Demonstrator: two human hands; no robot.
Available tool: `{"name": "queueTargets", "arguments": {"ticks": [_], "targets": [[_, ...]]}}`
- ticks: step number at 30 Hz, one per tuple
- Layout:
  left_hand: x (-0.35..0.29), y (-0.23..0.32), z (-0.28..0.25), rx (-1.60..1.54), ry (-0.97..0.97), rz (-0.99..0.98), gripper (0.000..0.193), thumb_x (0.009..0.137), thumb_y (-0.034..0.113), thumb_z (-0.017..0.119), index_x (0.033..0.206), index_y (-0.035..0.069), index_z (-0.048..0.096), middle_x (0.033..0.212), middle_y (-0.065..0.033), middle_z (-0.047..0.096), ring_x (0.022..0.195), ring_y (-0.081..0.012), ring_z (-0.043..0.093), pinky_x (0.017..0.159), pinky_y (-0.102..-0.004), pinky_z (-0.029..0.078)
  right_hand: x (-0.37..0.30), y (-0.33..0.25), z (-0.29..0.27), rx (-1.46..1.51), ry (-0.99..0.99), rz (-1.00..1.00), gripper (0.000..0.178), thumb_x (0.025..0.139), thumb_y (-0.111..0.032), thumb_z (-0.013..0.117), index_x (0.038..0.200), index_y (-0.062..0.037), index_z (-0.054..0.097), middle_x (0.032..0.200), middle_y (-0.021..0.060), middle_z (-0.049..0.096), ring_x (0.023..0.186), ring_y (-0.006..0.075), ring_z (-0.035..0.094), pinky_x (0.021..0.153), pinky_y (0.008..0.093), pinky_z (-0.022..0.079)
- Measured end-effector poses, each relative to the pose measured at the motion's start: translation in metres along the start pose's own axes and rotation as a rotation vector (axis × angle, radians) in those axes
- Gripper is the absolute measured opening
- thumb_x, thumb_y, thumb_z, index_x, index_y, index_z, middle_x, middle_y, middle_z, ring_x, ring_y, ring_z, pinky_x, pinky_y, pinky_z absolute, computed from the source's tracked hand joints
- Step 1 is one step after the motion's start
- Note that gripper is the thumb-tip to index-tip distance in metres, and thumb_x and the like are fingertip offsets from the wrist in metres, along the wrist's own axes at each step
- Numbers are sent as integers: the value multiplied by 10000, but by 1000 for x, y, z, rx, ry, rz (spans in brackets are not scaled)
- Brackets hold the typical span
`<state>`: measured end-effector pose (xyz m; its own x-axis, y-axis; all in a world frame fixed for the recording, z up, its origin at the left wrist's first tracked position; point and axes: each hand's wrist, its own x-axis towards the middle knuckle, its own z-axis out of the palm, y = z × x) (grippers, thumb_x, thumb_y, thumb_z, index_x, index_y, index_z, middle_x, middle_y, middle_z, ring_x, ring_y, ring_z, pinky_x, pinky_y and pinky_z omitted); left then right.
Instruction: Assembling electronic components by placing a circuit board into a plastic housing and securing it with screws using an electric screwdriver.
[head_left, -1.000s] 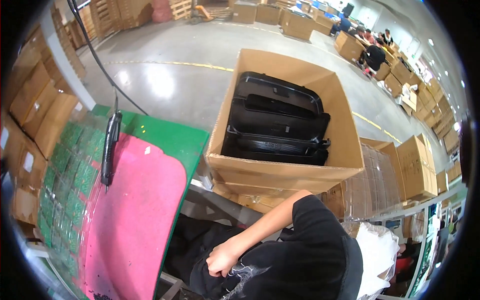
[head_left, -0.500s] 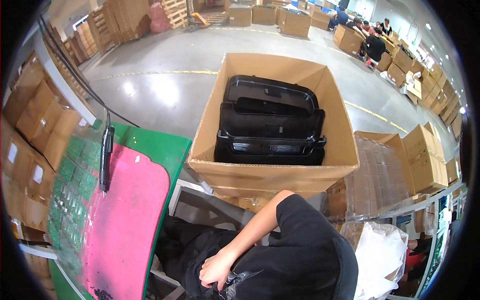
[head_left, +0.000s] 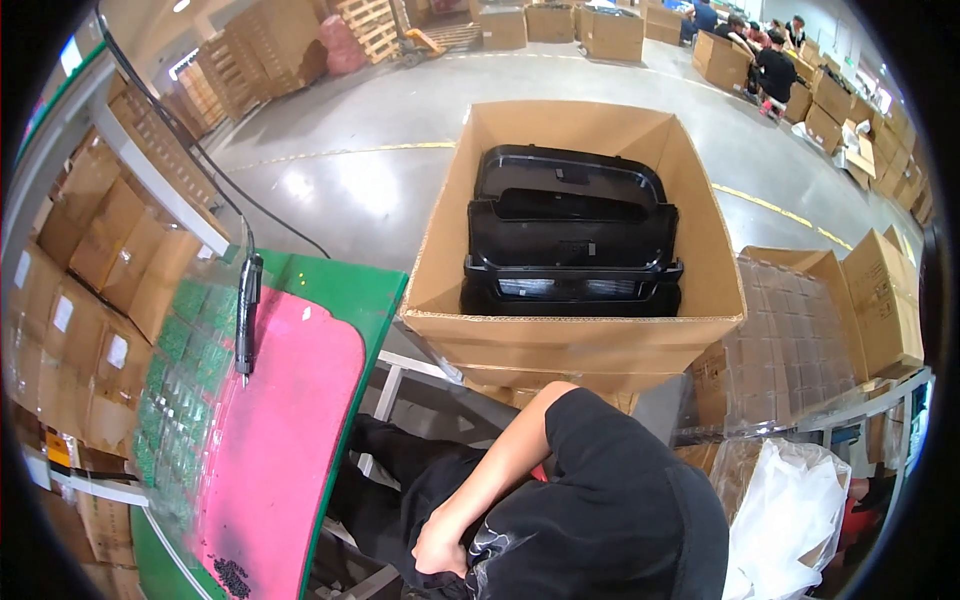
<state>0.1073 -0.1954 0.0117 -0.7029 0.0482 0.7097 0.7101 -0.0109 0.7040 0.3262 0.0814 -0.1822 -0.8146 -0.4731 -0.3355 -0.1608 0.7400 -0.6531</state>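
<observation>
My right hand (head_left: 440, 550) rests against my black shirt at my lap, its fingers curled under and partly hidden; what they hold, if anything, I cannot make out. No part of my left hand shows. To the left, a black electric screwdriver (head_left: 248, 312) hangs on its cable, tip down, over a pink mat (head_left: 285, 430) on the green tabletop (head_left: 377, 335). Small black pieces (head_left: 231, 577), perhaps screws, lie heaped at the mat's near end. Clear plastic trays with green circuit boards (head_left: 180, 390) sit along its left side.
Ahead stands an open cardboard box (head_left: 585, 340) with several black plastic panels (head_left: 575, 240). To its right are clear trays (head_left: 785, 330), another carton (head_left: 882, 300) and a white plastic bag (head_left: 790, 520). Stacked cartons (head_left: 95, 310) line the left. People (head_left: 773, 72) work among boxes far off.
My view has turned slightly left, so the scene sits farther right. My right hand stays by my shirt, with its fingers tucked further under.
</observation>
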Motion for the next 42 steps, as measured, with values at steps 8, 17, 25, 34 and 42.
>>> {"name": "queueTargets", "arguments": {"ticks": [8,17,25,34,42], "targets": [[-8,-15,15,-231,-53,-134,189,852,32,583,1010,-55,641,983,-183,667,847,-266,606,836,-379,468,-17,-4,5,50,129,-26,437,722,-361,741,860,51,686,928,273,669,951,438,629,826,487,520],[-78,2,103,1,-1365,-584,163,839,17,647,998,-15,667,828,-108,689,715,-172,624,658,-293,514,-27,-9,31,194,336,0,339,733,-337,745,769,-16,641,814,179,657,824,386,638,682,466,514],[-177,-64,139,-74,-2165,-398,367,785,251,743,1073,37,664,791,-91,672,725,-154,623,678,-306,510,-63,-12,53,350,542,176,211,777,-277,706,811,-74,659,813,111,666,811,326,651,660,449,517],[-143,1,159,154,-2136,-574,218,827,72,681,1024,-15,650,770,-104,623,687,-132,561,648,-272,468,-120,-34,51,469,441,430,221,801,-243,634,958,-107,708,896,133,702,875,348,665,706,485,522],[-194,-98,138,-89,-2231,-457,227,779,48,710,991,-11,652,808,-62,597,729,-123,558,667,-262,465,-108,-30,52,514,382,466,235,753,-213,659,939,-78,709,890,159,694,879,352,657,716,477,517]]}}
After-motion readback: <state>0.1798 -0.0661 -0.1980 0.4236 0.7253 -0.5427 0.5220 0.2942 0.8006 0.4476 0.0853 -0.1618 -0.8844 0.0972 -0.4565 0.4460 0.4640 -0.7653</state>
